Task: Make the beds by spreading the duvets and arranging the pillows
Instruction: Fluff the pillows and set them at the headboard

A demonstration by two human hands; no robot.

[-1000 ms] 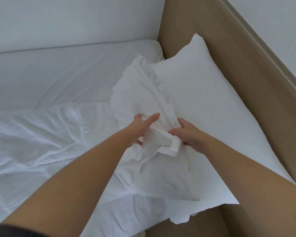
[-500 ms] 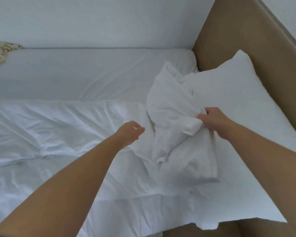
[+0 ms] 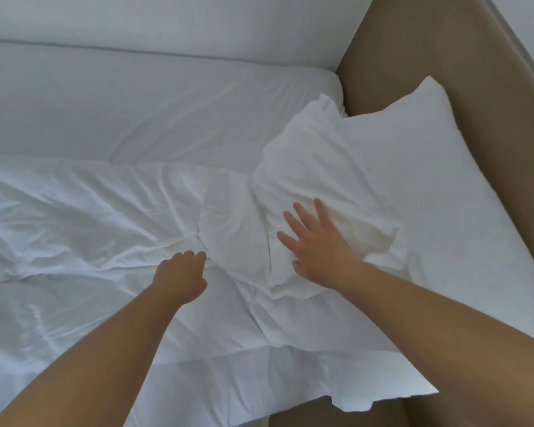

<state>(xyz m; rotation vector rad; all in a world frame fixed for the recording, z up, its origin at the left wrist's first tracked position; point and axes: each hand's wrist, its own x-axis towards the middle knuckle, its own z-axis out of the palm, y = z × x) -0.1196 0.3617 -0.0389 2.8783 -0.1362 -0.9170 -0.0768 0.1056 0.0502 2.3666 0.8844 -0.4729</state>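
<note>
The duvet lies wrinkled across the left of the bed. My left hand has its fingers curled into a fold of it, where the creases gather. My right hand lies flat, fingers spread, on a crumpled pillow. This pillow rests partly on a bigger smooth pillow, which lies against the tan headboard.

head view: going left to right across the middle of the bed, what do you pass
crumpled duvet → left hand → right hand, flat on the small crumpled pillow → large pillow → tan headboard
</note>
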